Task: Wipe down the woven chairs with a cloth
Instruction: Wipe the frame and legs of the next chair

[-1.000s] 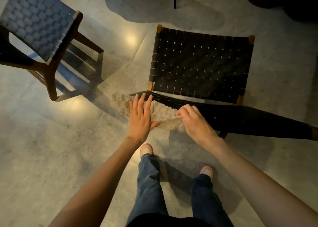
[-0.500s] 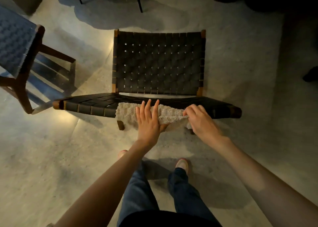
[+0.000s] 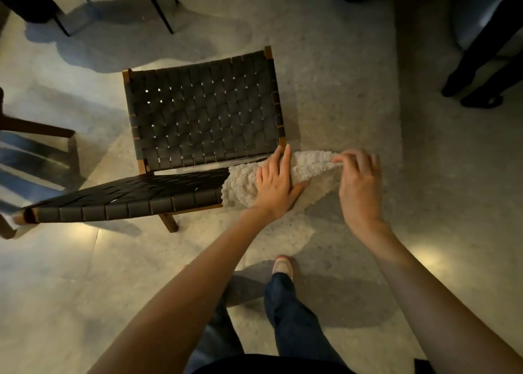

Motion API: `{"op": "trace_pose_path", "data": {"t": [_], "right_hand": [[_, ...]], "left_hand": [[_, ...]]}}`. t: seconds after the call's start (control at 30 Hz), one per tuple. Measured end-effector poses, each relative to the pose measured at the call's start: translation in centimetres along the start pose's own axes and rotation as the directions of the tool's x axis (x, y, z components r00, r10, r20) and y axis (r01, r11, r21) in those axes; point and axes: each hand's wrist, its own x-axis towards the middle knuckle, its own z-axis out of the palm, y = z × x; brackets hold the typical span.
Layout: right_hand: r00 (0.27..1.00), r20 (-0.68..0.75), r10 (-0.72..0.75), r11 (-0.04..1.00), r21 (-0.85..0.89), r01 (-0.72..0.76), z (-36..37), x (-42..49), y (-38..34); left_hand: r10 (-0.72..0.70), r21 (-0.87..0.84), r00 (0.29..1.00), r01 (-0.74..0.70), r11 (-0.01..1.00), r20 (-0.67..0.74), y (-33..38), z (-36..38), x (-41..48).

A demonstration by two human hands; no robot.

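Your left hand presses flat, fingers straight, on the cloth over the woven chair back's end. Your right hand pinches the cloth's far edge

- We see the woven chair in a black checkerboard weave, its wood frame brown.
- The cloth is cream, nubbly.
- The floor is speckled grey.
- Our trousers are dark blue.
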Motion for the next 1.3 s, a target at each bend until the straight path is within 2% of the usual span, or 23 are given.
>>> {"op": "trace_pose_path", "data": {"t": [0.07,0.1,0.17,0.23,0.33,0.47,0.63,0.83,0.97,1.07,1.17,1.23,1.3], "right_hand": [[0.994,0.079,0.073,0.997,0.017,-0.075,0.6,0.3,0.0],[0.978,0.191,0.088,0.993,0.055,-0.100,1.1,0.4,-0.4],[0.899,0.428,0.095,0.969,0.168,-0.182,2.7,0.5,-1.6],[0.855,0.505,0.119,0.921,0.266,-0.285,4.5,0.3,-2.6],[0.919,0.349,0.184,0.876,0.367,-0.314,5.9,0.9,-2.5],[0.967,0.221,0.123,0.907,0.370,-0.200,6.1,0.8,-2.2],[0.976,0.192,0.101,0.954,0.260,-0.150,6.5,-0.8,-2.6],[0.974,0.216,-0.065,0.982,0.187,0.025,6.5,-2.2,-1.4],[0.964,0.216,-0.157,0.968,0.226,0.107,5.2,-2.2,-0.6],[0.971,0.229,-0.074,0.962,0.272,0.009,3.9,-2.0,-1.3],[0.955,0.292,0.055,0.940,0.307,-0.148,2.9,-1.4,-2.3],[0.944,0.325,0.061,0.940,0.298,-0.163,2.2,-0.9,-2.4],[0.931,0.361,0.049,0.935,0.311,-0.170,1.3,-0.7,-2.4]], "left_hand": [[0.088,-0.006,0.995,-0.088,0.996,-0.038,-1.1,-0.5,-0.6],[0.102,0.023,0.993,-0.101,0.995,-0.055,-1.9,-0.7,-1.0],[0.106,0.105,0.993,-0.099,0.989,-0.059,-3.6,-0.7,-1.8],[0.121,0.167,0.992,-0.113,0.979,-0.037,-4.5,-0.5,-2.4],[0.096,0.093,0.994,-0.091,0.991,-0.049,-4.2,-0.3,-1.7],[0.057,0.061,0.994,-0.052,0.997,-0.089,-3.3,-0.1,-0.7],[0.141,0.040,0.975,-0.136,0.990,-0.174,-3.0,0.0,-1.5],[0.133,0.102,0.970,-0.114,0.988,-0.204,-3.3,-0.1,-2.3],[0.131,0.108,0.972,-0.111,0.988,-0.195,-3.5,-1.0,-2.6],[0.077,0.057,0.979,-0.068,0.996,-0.191,-3.5,-1.3,-2.9],[-0.003,0.123,0.998,0.011,0.992,-0.064,-3.2,-2.0,-2.2],[-0.032,0.215,0.999,0.022,0.976,0.039,-3.0,-2.7,-1.3],[-0.056,0.169,0.996,0.044,0.985,0.063,-2.9,-3.3,-0.9]]}}
